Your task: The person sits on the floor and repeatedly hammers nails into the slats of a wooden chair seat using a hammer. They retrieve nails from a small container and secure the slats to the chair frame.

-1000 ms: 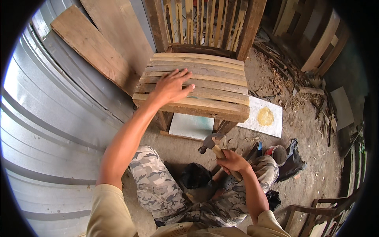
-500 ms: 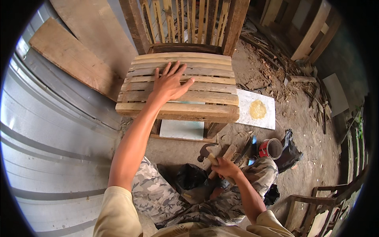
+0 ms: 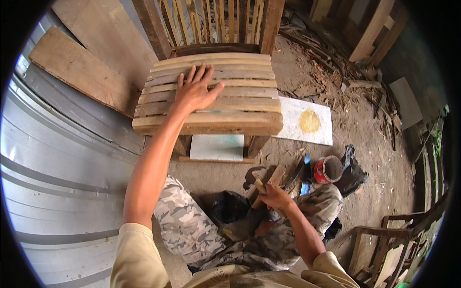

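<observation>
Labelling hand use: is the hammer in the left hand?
No, the right hand grips the hammer; the left hand rests on the slatted seat.

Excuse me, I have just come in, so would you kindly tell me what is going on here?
The person's left hand rests spread, palm down, on the slatted seat of a wooden chair. The right hand grips a hammer by its handle, low near the right knee, with the head apart from the seat. To the right, a red can and a pale board with a yellow patch are on the ground.
</observation>
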A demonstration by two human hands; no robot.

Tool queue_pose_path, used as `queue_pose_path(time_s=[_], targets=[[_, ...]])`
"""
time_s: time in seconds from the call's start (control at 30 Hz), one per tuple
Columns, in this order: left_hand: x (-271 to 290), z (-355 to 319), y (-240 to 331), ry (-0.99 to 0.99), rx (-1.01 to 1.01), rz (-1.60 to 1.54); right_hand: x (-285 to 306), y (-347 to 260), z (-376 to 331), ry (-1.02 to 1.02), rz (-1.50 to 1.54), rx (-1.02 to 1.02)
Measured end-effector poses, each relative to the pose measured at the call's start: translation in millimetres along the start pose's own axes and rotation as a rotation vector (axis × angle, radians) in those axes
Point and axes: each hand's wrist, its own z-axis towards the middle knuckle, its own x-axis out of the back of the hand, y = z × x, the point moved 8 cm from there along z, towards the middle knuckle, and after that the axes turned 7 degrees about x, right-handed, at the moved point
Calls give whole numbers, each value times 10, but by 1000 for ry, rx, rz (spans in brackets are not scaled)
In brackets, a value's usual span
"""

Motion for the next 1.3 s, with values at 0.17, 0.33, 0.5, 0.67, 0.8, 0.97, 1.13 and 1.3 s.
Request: queue_pose_path(time_s=[0.17,0.33,0.5,0.67,0.8,0.97,1.13,1.3], targets=[[-7,63,11,4,-7,-15,19,228,-91,22,-94,-65],[-85,137,-79,0,20,0,59,114,-257,140,-155,-17],[-112,105,-10,-31,25,-13,8,362,-201,25,-184,-53],[-119,160,-64,-22,25,-17,6,366,-211,81,-182,-65],[-101,175,-71,-30,17,-19,42,286,-259,83,-145,-49],[-62,118,-39,5,2,-13,56,347,-257,90,-140,-42],[-53,48,-7,16,-1,-32,86,511,-241,116,-233,-61],[50,62,-41,64,10,-36,124,667,-212,179,-117,-71]])
